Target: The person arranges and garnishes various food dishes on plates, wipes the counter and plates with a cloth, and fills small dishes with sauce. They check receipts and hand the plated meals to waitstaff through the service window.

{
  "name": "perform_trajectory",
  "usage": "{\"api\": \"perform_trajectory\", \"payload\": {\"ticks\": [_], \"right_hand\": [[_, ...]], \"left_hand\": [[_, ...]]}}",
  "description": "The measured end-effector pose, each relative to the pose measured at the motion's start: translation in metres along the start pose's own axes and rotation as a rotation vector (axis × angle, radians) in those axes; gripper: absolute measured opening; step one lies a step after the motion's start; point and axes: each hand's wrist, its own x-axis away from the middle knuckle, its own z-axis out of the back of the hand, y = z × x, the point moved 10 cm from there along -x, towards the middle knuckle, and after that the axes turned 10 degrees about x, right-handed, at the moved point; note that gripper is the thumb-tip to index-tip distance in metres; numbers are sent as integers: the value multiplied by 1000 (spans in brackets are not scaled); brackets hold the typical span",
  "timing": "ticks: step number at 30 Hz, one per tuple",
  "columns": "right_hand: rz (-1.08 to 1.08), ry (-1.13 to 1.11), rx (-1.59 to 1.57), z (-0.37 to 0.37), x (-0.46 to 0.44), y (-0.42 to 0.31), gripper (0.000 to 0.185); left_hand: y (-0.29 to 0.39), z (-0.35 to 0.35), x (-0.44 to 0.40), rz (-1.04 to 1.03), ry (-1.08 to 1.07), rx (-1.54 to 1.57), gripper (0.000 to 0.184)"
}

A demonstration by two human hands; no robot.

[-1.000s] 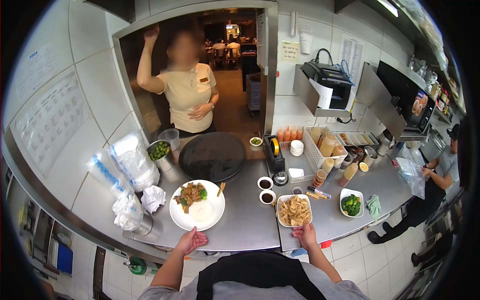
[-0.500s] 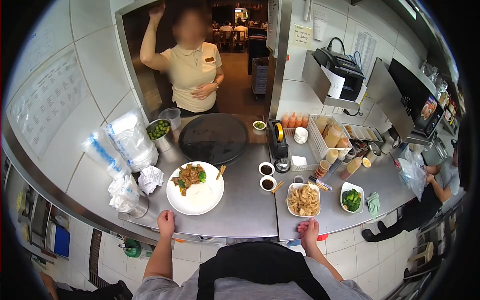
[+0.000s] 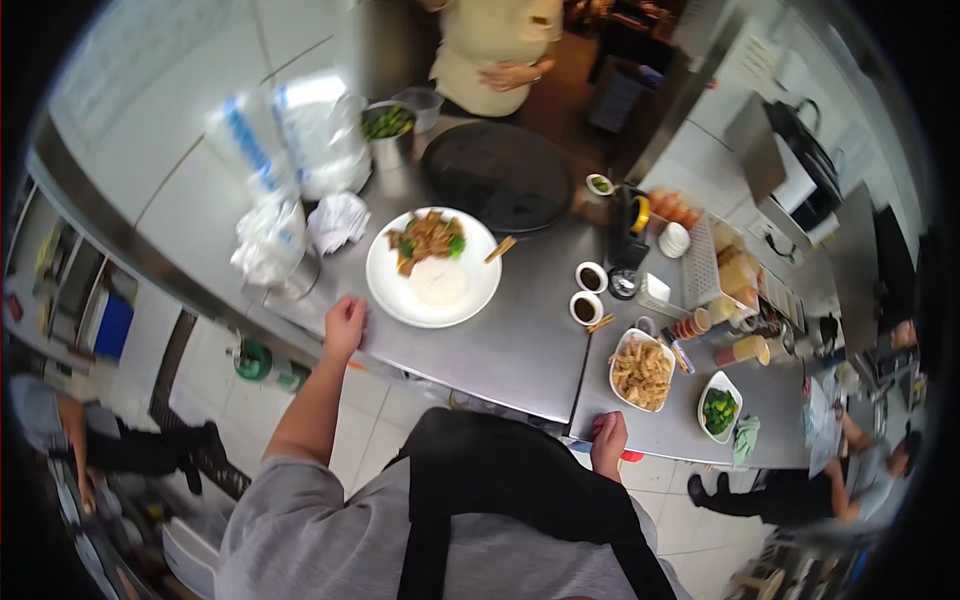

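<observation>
My left hand point(image 3: 346, 325) rests closed in a loose fist at the counter's front edge, with nothing showing in it. Just beyond it lies a white plate point(image 3: 385, 292) carrying rice point(image 3: 438, 281), browned meat point(image 3: 430, 234) and some broccoli. My right hand point(image 3: 608, 440) is curled shut too, at the edge below a square white bowl of pale fried pieces point(image 3: 641, 372). To that bowl's right sits a white bowl of green vegetables point(image 3: 719, 411). Two small cups of dark sauce point(image 3: 585, 308) stand between plate and bowl.
A round black tray point(image 3: 498, 180) lies at the pass, where a person point(image 3: 495, 50) stands. Bagged plastic items point(image 3: 320, 135) and a metal container of green limes point(image 3: 388, 124) are at left. Sauce bottles point(image 3: 742, 351) and a green cloth point(image 3: 746, 440) are at right. Other people stand on both sides.
My view has tilted and turned, so the counter appears slanted and higher. My right hand's fingers have curled in more. The plate and bowls keep their places on the counter.
</observation>
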Motion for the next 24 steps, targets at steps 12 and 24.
{"api": "perform_trajectory", "payload": {"ticks": [12,24], "right_hand": [[228,3,600,-34,-5,-69,14],[250,73,766,-71,-17,-80,33]], "left_hand": [[-1,14,-51,-41,107,95,21],[11,-6,-130,290,125,594,51]]}}
